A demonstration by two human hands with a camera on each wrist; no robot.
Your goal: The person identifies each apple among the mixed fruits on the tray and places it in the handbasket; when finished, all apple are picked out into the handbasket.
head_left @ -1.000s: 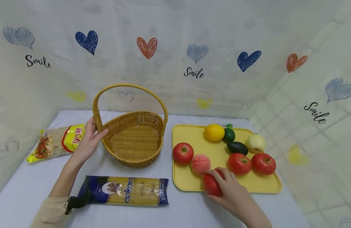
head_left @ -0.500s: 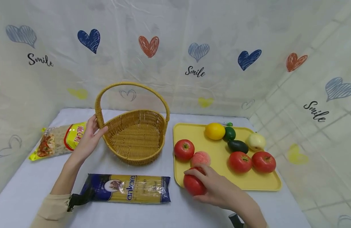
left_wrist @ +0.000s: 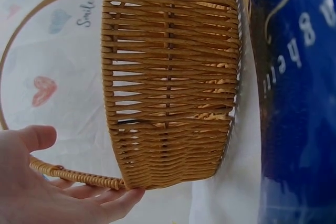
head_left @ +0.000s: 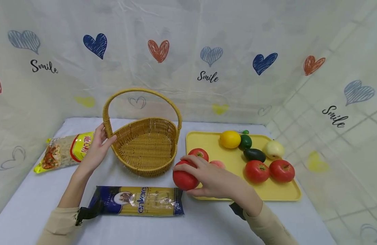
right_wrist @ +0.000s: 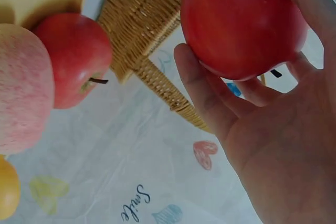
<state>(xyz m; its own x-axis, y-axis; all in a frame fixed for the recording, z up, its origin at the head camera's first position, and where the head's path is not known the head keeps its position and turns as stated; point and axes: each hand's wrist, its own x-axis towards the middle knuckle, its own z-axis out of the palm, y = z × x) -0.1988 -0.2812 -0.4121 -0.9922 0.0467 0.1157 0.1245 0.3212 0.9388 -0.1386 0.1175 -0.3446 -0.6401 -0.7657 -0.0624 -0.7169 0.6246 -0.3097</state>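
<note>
My right hand [head_left: 214, 178] holds a red apple [head_left: 184, 178] off the table, between the wicker basket [head_left: 145, 151] and the yellow tray [head_left: 231, 194]. In the right wrist view, the fingers and thumb curl round the held apple [right_wrist: 241, 22], and its dark stem points down. My left hand [head_left: 96, 149] grips the basket at the left base of its tall handle. Seen from the left wrist, its fingers [left_wrist: 100, 198] lie along the handle's foot and rim. No fruit shows inside the basket. Another red apple [head_left: 199, 153] and a pink peach-like fruit [head_left: 218, 164] sit behind my right hand, partly covered.
On the tray are a lemon [head_left: 230, 139], dark green avocado-like fruits [head_left: 254, 155], a pale round fruit [head_left: 273, 149] and two red apples [head_left: 257, 171]. A spaghetti pack [head_left: 139, 201] lies in front of the basket. A noodle bag [head_left: 64, 152] lies left.
My right hand has lifted the red apple from the tray's front edge and carried it left, towards the basket. My left hand has stayed at the basket's handle.
</note>
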